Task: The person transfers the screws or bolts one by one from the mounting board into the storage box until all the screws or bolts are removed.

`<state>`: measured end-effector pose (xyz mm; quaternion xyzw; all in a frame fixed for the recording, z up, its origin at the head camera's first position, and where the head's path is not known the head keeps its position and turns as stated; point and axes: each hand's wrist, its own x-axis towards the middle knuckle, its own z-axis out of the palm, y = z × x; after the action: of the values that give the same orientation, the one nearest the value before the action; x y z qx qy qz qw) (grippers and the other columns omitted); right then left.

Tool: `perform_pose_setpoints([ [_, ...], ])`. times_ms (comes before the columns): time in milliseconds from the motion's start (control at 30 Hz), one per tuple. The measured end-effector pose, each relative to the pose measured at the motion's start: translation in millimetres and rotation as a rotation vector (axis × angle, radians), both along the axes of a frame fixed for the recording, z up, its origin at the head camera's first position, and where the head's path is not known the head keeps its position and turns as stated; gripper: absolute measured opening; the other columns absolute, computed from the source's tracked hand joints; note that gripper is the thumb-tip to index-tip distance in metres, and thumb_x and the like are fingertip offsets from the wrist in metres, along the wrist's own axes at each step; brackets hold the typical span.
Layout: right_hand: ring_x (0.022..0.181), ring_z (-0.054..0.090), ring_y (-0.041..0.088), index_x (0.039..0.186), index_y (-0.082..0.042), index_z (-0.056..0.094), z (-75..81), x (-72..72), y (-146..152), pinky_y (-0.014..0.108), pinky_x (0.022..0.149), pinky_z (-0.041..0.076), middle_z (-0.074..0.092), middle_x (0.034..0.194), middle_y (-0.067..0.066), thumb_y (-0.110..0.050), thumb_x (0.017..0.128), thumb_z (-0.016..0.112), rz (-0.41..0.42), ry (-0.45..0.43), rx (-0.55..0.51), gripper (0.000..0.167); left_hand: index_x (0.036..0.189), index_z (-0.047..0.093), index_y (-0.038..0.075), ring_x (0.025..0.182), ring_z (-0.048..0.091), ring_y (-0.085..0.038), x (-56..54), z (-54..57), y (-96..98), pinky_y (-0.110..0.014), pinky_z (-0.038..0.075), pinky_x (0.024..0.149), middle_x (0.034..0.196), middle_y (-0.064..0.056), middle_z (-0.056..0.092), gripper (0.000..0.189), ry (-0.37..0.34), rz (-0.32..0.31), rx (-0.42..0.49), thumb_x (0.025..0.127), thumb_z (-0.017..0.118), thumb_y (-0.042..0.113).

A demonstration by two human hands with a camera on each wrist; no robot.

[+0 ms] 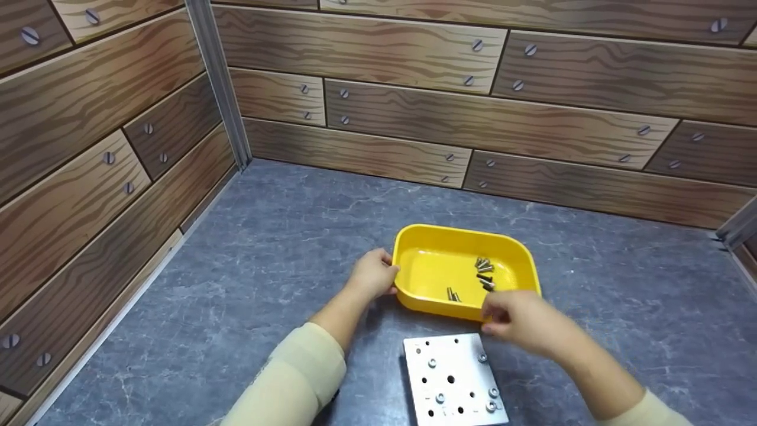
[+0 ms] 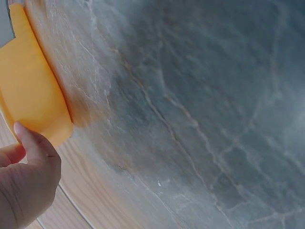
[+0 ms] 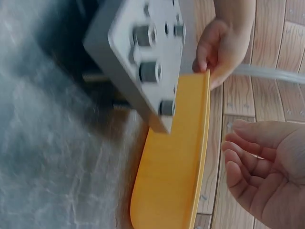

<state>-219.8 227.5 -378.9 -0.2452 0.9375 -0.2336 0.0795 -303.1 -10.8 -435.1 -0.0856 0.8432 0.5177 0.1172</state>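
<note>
A yellow tray (image 1: pixel 434 271) sits on the table with three small groups of screws (image 1: pixel 484 266) inside it. At the tray's left end my left hand (image 1: pixel 369 277) pinches the rim, and the left wrist view shows its thumb and fingers at the tray wall (image 2: pixel 35 95). My right hand (image 1: pixel 526 322) hovers by the near right rim, its fingers loosely curled, with nothing visible in them in the right wrist view. Nearer to me is a silver metal plate (image 1: pixel 464 361) with holes and several socket head screws (image 3: pixel 151 71) standing in it. Screw shanks stick out beneath the plate.
The marbled grey tabletop (image 1: pixel 295 236) extends around the tray. Wood-patterned panels (image 1: pixel 378 106) wall it off at the back and left, meeting at a metal corner post (image 1: pixel 222 89). The plate lies between my two forearms.
</note>
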Motion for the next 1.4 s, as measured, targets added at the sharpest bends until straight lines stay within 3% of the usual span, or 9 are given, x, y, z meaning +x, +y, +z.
perform_pose_setpoints([
  [367, 0.058, 0.046, 0.002, 0.078, -0.016, 0.062, -8.3, 28.1, -2.5, 0.020, 0.050, 0.044, 0.051, 0.065, -0.013, -0.008, 0.072, 0.069, 0.152, -0.106, 0.043, 0.012, 0.095, 0.055, -0.001, 0.055, 0.057, -0.012, 0.1, -3.1, -2.0, -0.020, 0.054, 0.050, 0.084, -0.010, 0.055, 0.009, 0.068, -0.020, 0.038, 0.089, 0.055, 0.006],
  [633, 0.053, 0.042, -0.001, 0.069, -0.020, 0.058, -17.7, 40.6, -5.4, 0.018, 0.047, 0.040, 0.047, 0.059, -0.016, -0.007, 0.066, 0.074, 0.267, -0.148, 0.108, 0.021, 0.098, 0.056, 0.002, 0.059, 0.058, -0.013, 0.3, 1.2, -1.5, -0.021, 0.054, 0.052, 0.086, -0.009, 0.056, 0.011, 0.028, -0.012, -0.012, 0.090, 0.055, 0.010],
  [833, 0.051, 0.039, 0.000, 0.066, -0.019, 0.056, -23.1, 45.0, -9.8, 0.017, 0.045, 0.037, 0.044, 0.057, -0.016, -0.003, 0.063, 0.070, 0.277, -0.161, 0.145, 0.022, 0.098, 0.055, 0.002, 0.058, 0.058, -0.013, 0.6, 2.8, -1.6, -0.021, 0.054, 0.052, 0.086, -0.009, 0.055, 0.012, 0.022, -0.024, -0.027, 0.090, 0.055, 0.010],
  [1100, 0.055, 0.044, 0.004, 0.072, -0.021, 0.059, -23.6, 49.7, -13.7, 0.021, 0.047, 0.039, 0.050, 0.062, -0.012, -0.002, 0.070, 0.065, 0.203, -0.324, 0.185, 0.020, 0.098, 0.055, 0.001, 0.059, 0.058, -0.013, 0.0, 2.1, -1.6, -0.021, 0.054, 0.052, 0.087, -0.010, 0.055, 0.011, 0.018, -0.029, -0.008, 0.090, 0.054, 0.009],
  [1400, 0.054, 0.044, 0.008, 0.071, -0.021, 0.057, -22.5, 55.0, -20.3, 0.024, 0.046, 0.039, 0.050, 0.063, -0.010, -0.004, 0.074, 0.065, 0.154, -0.318, 0.293, 0.019, 0.099, 0.055, 0.002, 0.057, 0.057, -0.012, -0.3, 3.4, -1.4, -0.020, 0.054, 0.053, 0.088, -0.010, 0.055, 0.012, -0.003, -0.040, -0.012, 0.091, 0.055, 0.010],
])
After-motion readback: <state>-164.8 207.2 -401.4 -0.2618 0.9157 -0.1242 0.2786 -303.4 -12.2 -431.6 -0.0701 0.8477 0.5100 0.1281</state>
